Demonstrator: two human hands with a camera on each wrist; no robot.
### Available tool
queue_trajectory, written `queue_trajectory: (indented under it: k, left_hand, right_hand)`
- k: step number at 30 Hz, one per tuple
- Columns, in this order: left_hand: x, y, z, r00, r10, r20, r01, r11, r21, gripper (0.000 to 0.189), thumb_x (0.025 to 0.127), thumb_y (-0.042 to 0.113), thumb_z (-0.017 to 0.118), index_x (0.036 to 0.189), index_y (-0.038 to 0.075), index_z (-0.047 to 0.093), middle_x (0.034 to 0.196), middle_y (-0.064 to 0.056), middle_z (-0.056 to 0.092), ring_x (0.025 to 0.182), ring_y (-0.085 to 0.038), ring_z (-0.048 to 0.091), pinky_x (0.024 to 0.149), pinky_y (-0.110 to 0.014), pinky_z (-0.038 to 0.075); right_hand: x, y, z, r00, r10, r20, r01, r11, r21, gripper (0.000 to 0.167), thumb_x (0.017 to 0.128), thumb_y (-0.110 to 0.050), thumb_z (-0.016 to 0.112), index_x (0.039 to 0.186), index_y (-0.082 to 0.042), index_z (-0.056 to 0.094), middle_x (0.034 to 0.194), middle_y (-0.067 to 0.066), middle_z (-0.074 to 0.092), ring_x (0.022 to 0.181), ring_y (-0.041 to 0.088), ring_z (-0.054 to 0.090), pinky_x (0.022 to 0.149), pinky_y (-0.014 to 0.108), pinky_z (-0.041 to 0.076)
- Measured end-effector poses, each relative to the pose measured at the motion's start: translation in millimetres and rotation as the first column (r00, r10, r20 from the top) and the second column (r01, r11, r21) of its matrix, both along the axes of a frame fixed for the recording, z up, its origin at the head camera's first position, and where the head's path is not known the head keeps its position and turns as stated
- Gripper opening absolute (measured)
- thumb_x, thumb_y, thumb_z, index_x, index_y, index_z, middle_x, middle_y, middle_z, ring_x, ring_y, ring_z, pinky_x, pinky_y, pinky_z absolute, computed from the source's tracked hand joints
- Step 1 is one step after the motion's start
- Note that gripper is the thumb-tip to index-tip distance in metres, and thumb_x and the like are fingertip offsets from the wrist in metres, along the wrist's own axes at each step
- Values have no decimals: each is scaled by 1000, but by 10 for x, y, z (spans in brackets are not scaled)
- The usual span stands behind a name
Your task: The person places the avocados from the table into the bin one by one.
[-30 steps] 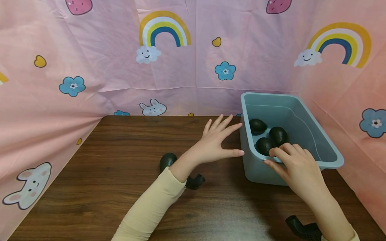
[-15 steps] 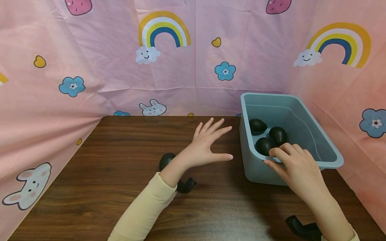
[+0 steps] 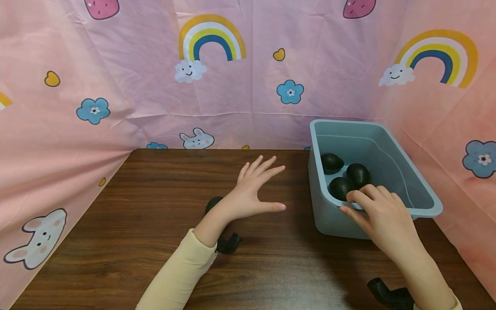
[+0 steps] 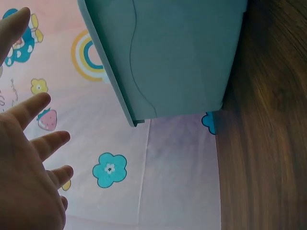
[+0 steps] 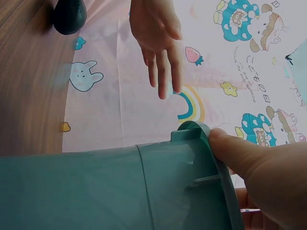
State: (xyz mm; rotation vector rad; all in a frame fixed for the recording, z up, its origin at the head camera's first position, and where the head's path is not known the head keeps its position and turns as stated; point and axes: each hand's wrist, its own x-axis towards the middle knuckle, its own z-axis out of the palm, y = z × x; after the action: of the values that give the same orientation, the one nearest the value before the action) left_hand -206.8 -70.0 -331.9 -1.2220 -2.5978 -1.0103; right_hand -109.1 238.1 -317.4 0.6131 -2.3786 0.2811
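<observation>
Head view: at centre frame the left hand (image 3: pixel 252 193) hovers above the wooden table (image 3: pixel 116 241) with fingers spread and straight, holding nothing; a dark avocado (image 3: pixel 212 204) lies just behind its wrist, lower left of the palm, mostly hidden, so its long axis cannot be told. At right, the right hand (image 3: pixel 381 215) grips the near rim of the blue bin (image 3: pixel 422 206), thumb outside, fingers curled over, beside three avocados (image 3: pixel 341 187) inside. Left wrist view: the left hand's straight fingers (image 4: pixel 36 108) fan at lower left, apart from the bin's wall (image 4: pixel 182 62) above. Right wrist view: the thumb (image 5: pixel 240 153) presses the bin's rim (image 5: pixel 201 139); the lone avocado (image 5: pixel 70 17) sits at upper left, nearer the left hand (image 5: pixel 153 28) than the right
</observation>
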Motion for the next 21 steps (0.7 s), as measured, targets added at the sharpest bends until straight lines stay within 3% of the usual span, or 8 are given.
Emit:
queue_trajectory:
  k: [6, 14, 21]
  left_hand:
    - [17, -100, -27, 1000, 1, 3, -1, 999, 36, 85, 79, 53, 73, 150, 31, 32, 157, 10, 13, 144, -14, -3, 109, -56, -5]
    - [30, -213, -25, 1000, 4, 23, -5, 996, 86, 85, 79, 45, 77, 149, 30, 33, 157, 10, 16, 143, -13, 1, 110, -53, -5]
    - [32, -306, -58, 999, 1, 46, -6, 994, 112, 84, 79, 40, 78, 149, 28, 34, 157, 9, 16, 144, -15, 2, 109, -54, -5]
  right_hand:
    - [5, -6, 6, 1000, -3, 4, 3, 1000, 3, 59, 94, -65, 33, 91, -16, 66, 81, -3, 53, 70, 17, 45, 57, 34, 31]
    - [15, 1, 11, 1000, 4, 10, -4, 1000, 2, 39, 91, -54, 54, 92, -16, 66, 82, -3, 54, 72, 18, 46, 57, 35, 32]
    - [22, -11, 19, 1000, -2, 18, 1, 1000, 3, 38, 91, -54, 55, 92, -17, 66, 82, -3, 53, 72, 18, 46, 58, 34, 32]
